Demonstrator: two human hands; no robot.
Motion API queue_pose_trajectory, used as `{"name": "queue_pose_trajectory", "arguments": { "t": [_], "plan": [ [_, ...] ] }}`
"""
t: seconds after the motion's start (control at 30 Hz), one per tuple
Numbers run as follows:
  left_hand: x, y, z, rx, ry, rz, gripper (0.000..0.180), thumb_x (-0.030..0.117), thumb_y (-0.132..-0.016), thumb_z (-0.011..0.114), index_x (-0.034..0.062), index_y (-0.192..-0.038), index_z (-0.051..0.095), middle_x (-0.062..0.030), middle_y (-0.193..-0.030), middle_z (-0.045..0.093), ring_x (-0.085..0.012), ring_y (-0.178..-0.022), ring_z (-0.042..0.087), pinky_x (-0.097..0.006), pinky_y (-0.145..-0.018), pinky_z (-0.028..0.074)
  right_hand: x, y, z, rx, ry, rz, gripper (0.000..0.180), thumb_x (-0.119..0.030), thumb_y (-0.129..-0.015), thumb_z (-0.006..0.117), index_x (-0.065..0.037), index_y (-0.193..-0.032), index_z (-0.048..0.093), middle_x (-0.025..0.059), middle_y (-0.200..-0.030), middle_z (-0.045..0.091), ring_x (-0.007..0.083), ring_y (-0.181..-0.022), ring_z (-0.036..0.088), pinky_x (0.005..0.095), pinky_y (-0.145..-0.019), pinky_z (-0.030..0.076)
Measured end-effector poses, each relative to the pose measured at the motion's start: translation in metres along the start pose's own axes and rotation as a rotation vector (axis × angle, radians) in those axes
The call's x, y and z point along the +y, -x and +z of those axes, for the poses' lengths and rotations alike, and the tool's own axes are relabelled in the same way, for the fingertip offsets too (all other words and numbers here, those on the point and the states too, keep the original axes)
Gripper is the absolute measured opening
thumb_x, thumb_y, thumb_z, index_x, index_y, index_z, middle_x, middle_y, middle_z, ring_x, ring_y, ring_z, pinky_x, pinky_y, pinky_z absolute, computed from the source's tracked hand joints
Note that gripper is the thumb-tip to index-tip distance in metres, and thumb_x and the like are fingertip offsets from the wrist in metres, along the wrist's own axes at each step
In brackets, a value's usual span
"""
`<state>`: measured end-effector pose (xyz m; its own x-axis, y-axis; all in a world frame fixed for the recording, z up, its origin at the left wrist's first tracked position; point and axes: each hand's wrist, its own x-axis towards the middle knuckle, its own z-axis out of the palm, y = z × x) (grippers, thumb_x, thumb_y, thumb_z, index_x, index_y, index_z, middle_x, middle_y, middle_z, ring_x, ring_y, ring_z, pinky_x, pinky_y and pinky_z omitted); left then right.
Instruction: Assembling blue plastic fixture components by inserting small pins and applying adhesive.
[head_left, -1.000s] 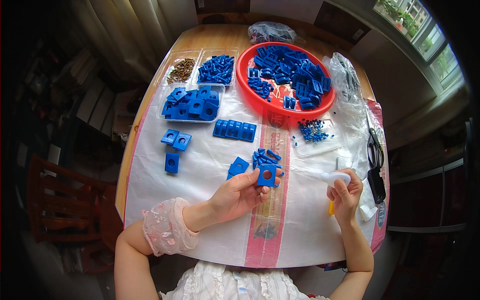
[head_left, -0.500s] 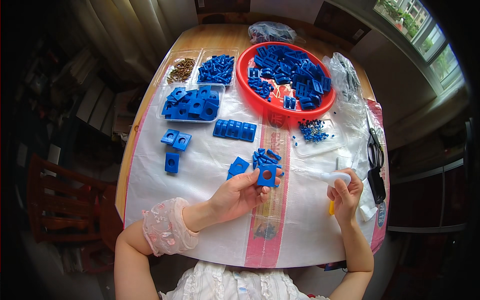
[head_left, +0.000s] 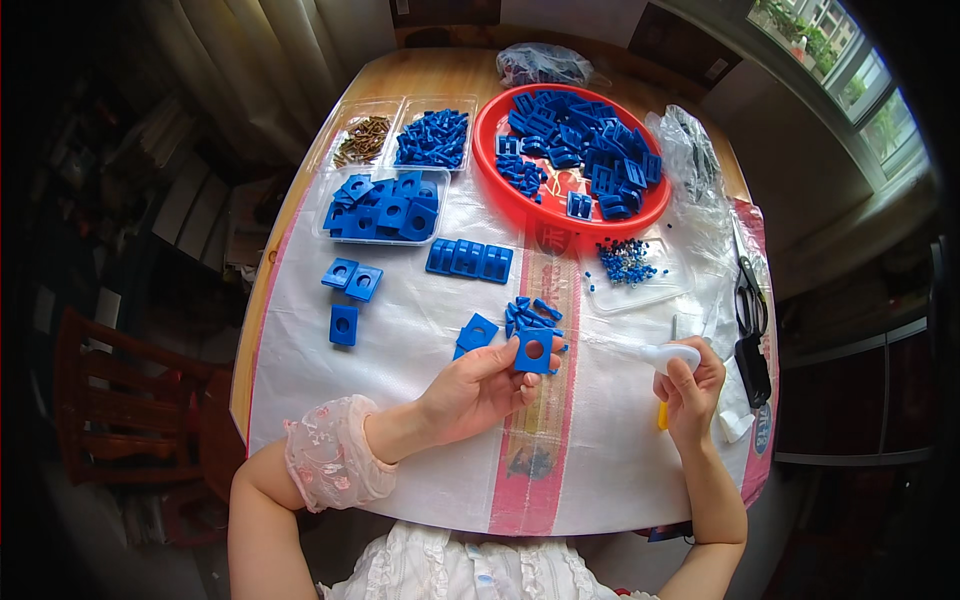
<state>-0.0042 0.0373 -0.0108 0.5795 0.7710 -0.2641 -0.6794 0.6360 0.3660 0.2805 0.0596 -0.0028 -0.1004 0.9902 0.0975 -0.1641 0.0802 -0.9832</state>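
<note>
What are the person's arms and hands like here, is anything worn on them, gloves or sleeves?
No gloves: both hands are bare. The left hand comes out of a sheer pale pink sleeve cuff, gathered and puffy, patterned with small flowers, ending at the wrist. The right hand and its forearm show no sleeve in view. No rings, watch or bracelets can be made out.

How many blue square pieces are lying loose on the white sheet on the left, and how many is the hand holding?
Loose blue square pieces on the white sheet: 3
Blue square piece in the left hand: 1
Total: 4
</note>
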Motion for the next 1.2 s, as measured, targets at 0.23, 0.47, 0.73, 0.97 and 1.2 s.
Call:
{"name": "queue_pose_trajectory", "arguments": {
  "t": [0.23,0.47,0.73,0.97,1.2],
  "plan": [
    [0.0010,0.0004,0.0015,0.003,0.008,-0.006,0.050,0.035,-0.105,0.040,-0.0019,-0.139,0.041,-0.0090,-0.120,0.053,-0.0090,-0.085,0.049,-0.025,-0.082,0.046,-0.0001,0.0001,0.0010,0.008,-0.007,0.000,0.021,-0.018,-0.090,0.068,0.002,-0.093,0.061,-0.0012,-0.063,0.049,0.0051,-0.050,0.042,0.0214,-0.046,0.032],
    [0.0009,0.0005,0.0013,0.009,0.016,-0.007,0.050,0.035,-0.105,0.039,-0.0020,-0.139,0.040,-0.0091,-0.119,0.053,-0.0091,-0.085,0.049,-0.025,-0.081,0.045,0.0001,0.0002,0.0008,0.004,-0.006,-0.002,0.021,-0.019,-0.090,0.068,0.001,-0.092,0.060,-0.0012,-0.062,0.049,0.0050,-0.050,0.042,0.0212,-0.046,0.033],
    [0.0012,0.0005,0.0025,0.003,0.021,-0.007,0.050,0.035,-0.105,0.040,-0.0018,-0.139,0.041,-0.0084,-0.118,0.052,-0.0094,-0.085,0.048,-0.024,-0.081,0.045,0.0012,-0.0001,0.0002,-0.001,-0.014,-0.003,0.020,-0.018,-0.090,0.068,0.001,-0.092,0.060,-0.0015,-0.062,0.048,0.0047,-0.050,0.041,0.0215,-0.046,0.033],
    [0.0007,0.0007,0.0019,-0.002,0.015,-0.006,0.050,0.035,-0.105,0.040,-0.0016,-0.139,0.040,-0.0079,-0.119,0.052,-0.0097,-0.085,0.047,-0.024,-0.081,0.045,0.0007,-0.0005,0.0013,0.000,-0.027,0.001,0.020,-0.017,-0.090,0.067,0.001,-0.092,0.060,-0.0019,-0.061,0.047,0.0047,-0.050,0.040,0.0219,-0.045,0.032],
    [0.0008,0.0005,0.0006,-0.008,-0.017,-0.010,0.050,0.037,-0.105,0.039,-0.0004,-0.139,0.041,-0.0068,-0.119,0.052,-0.0096,-0.085,0.048,-0.026,-0.083,0.045,0.0013,-0.0011,0.0013,-0.005,-0.047,0.015,0.020,-0.017,-0.091,0.067,0.001,-0.092,0.059,-0.0023,-0.062,0.047,0.0047,-0.050,0.040,0.0223,-0.045,0.031]
  ]
}}
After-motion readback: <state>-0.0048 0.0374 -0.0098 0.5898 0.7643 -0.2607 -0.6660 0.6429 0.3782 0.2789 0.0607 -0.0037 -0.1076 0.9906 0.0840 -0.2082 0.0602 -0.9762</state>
